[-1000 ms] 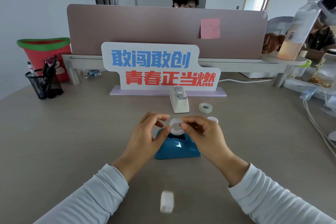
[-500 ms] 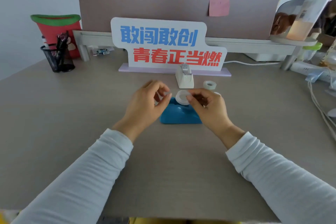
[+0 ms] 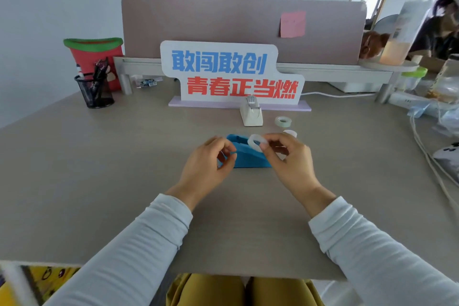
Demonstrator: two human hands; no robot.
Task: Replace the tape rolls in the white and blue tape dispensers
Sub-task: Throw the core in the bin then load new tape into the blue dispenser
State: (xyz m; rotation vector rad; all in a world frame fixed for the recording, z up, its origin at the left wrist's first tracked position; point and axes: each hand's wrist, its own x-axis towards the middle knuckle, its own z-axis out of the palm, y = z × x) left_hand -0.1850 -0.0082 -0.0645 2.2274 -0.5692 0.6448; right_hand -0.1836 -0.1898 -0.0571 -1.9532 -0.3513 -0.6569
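The blue tape dispenser (image 3: 246,156) lies on the desk between my hands. My right hand (image 3: 289,159) pinches a clear tape roll (image 3: 257,142) just above the dispenser. My left hand (image 3: 207,161) hovers at the dispenser's left end with fingers curled and thumb meeting forefinger; whether it pinches the tape's free end is too blurred to tell. The white tape dispenser (image 3: 251,112) stands upright farther back with a roll inside it. A loose greenish tape roll (image 3: 283,121) lies to its right, and a small white ring (image 3: 290,133) peeks out behind my right hand.
A slogan sign (image 3: 232,74) on a lilac base stands behind the white dispenser. A mesh pen cup (image 3: 94,90) and a red bin (image 3: 95,57) sit at the left. Cables (image 3: 427,154), bottles and clutter fill the right edge. People are behind the divider.
The camera tilted down and back, so my lap shows. My hands separated a little: the left let go of the roll, the right keeps it above the blue dispenser.
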